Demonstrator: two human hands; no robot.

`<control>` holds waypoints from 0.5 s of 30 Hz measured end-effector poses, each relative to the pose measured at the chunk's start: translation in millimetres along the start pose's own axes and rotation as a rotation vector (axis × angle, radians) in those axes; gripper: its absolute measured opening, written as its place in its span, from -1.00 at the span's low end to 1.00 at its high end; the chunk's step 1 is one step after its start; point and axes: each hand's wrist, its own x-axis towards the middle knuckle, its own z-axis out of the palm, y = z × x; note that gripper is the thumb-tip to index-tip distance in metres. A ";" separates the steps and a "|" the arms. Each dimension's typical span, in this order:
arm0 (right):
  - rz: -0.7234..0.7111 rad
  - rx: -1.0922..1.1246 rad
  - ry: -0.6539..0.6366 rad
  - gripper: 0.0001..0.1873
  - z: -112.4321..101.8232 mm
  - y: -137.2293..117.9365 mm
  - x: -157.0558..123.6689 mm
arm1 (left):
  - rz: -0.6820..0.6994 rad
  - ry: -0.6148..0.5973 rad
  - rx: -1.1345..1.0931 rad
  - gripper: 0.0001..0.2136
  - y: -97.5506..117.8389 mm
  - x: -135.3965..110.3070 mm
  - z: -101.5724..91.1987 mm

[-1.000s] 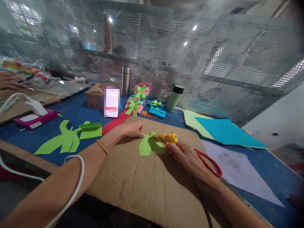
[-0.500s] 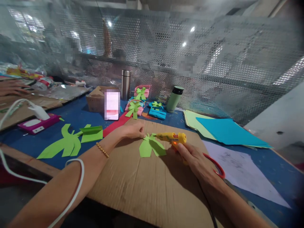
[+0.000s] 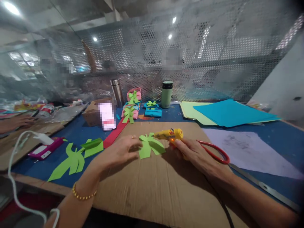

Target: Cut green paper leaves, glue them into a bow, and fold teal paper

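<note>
The left hand has drawn back from the top of the green paper cutout; its fingers are now loose and parted just beside the cutout's left edge, whether touching cannot be told. A curled strip shows at the upper left, so that side seems no longer pressed down. The right hand keeps its fingers wrapped around a yellow glue gun, nozzle near the cutout's upper right. The cutout lies on a cardboard sheet over the blue worktop. Scissors and a lilac sheet lie to the right. Behind, a perforated screen crosses the room; another person's hand rests far left.
</note>
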 end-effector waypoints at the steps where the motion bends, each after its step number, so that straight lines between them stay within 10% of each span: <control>1: -0.014 0.042 -0.001 -0.46 2.4 0.0 0.3 | -0.008 0.057 0.007 -0.69 2.5 -8.0 6.9; 15: -0.104 0.109 0.042 -0.58 16.5 -22.4 -14.6 | -0.016 0.246 0.066 -0.71 1.7 -25.1 49.2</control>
